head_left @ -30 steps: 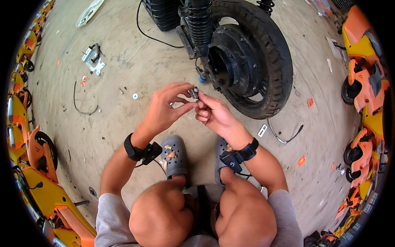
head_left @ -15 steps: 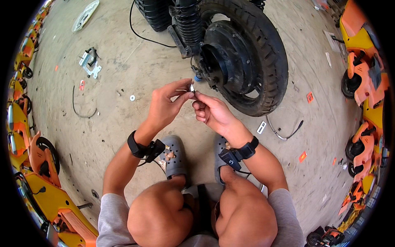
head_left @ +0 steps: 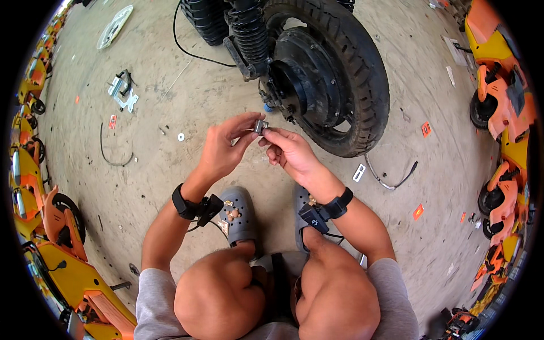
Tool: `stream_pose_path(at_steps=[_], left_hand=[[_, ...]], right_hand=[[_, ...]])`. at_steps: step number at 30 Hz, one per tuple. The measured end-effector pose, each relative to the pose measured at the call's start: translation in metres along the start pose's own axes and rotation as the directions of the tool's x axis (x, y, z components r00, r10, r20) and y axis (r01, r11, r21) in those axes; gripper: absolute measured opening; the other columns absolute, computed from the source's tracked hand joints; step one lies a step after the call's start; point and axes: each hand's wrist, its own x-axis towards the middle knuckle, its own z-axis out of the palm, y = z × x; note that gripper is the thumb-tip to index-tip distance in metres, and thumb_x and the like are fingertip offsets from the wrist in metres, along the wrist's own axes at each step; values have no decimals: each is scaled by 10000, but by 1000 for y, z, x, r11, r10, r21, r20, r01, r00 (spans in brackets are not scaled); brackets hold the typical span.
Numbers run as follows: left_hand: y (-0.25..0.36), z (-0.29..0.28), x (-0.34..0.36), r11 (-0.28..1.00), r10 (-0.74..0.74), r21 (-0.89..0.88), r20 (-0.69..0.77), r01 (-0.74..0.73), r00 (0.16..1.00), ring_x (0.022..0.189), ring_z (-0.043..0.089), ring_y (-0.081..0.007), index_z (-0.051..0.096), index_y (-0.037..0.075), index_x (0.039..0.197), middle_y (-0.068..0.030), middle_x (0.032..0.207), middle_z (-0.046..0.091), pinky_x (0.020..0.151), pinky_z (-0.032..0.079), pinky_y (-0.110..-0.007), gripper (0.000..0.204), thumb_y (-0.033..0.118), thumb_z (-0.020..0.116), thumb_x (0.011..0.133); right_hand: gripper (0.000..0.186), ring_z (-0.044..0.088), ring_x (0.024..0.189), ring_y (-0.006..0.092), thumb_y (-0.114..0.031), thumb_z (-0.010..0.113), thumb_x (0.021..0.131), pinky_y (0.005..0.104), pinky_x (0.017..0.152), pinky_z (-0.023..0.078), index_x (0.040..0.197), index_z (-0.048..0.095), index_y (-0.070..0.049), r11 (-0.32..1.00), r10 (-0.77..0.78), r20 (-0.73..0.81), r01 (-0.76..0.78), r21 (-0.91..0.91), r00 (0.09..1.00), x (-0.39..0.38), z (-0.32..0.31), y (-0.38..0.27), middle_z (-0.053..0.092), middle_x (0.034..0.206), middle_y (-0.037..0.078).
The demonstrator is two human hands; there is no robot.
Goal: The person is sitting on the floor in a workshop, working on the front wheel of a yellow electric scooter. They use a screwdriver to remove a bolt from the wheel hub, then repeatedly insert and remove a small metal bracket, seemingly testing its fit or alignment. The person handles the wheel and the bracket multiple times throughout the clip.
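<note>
The 2 hands meet on the near side of the black wheel (head_left: 327, 85), the left hand (head_left: 222, 149) pinching a small metal part (head_left: 260, 127) between thumb and fingers, apparently so its face is left open to view. The right hand (head_left: 297, 155) touches its near end with thumb and fingertip, perhaps to steady it; whether that is a firm grip, I cannot tell. A slotted plate (head_left: 358, 173) and a washer (head_left: 181, 137) lie on opposite sides, seemingly within reach
</note>
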Motion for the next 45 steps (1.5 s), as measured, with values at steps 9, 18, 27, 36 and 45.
stream_pose_path(at_steps=[9, 18, 27, 36, 45], left_hand=[[-5, -2, -2, 986, 32, 166, -89, -17, 996, 940, 696, -209, 640, -25, 1164, -135, 1089, 690, 823, 574, -322, 285, -24, 630, 880], [6, -8, 14, 871, 133, 484, -56, -90, 989, 674, 624, -134, 713, 4, 1040, -92, 825, 656, 578, 491, -274, 181, 45, 701, 863], [8, -5, 14, 898, -115, 417, -87, 141, 989, 526, 589, -96, 683, -38, 939, -94, 634, 634, 497, 469, -272, 207, 164, 699, 899], [-14, 6, 5, 858, -387, -272, 214, 435, 897, 653, 662, -140, 678, -71, 1015, -101, 835, 704, 611, 565, -282, 284, 200, 600, 988], [-46, 13, 10, 803, -290, -487, 185, 344, 939, 760, 680, -172, 636, -65, 1137, -110, 895, 682, 646, 576, -307, 330, 230, 555, 1014]], right_hand=[[227, 580, 643, 67, -201, 710, 898, 211, 542, 410, 1015, 721, -7, 936, -246, -118, 204, -288, 962, 1, 9, 5, 708, 867, 31], [251, 610, 639, 63, -191, 748, 874, 201, 520, 409, 1032, 730, 3, 860, -384, -140, 299, -413, 913, 6, 12, 10, 685, 794, 4], [262, 627, 662, 69, -193, 737, 888, 205, 547, 441, 1054, 714, 8, 838, -428, -145, 332, -432, 892, 6, 2, 12, 685, 804, 8], [245, 605, 687, 61, -99, 730, 882, 200, 602, 472, 1096, 692, 15, 769, -570, -145, 463, -442, 809, 3, 4, 9, 668, 912, 45], [215, 600, 713, 75, -96, 744, 862, 209, 609, 469, 1044, 713, 15, 537, -672, -1, 487, -689, 740, 5, 4, 2, 644, 1047, 60]])
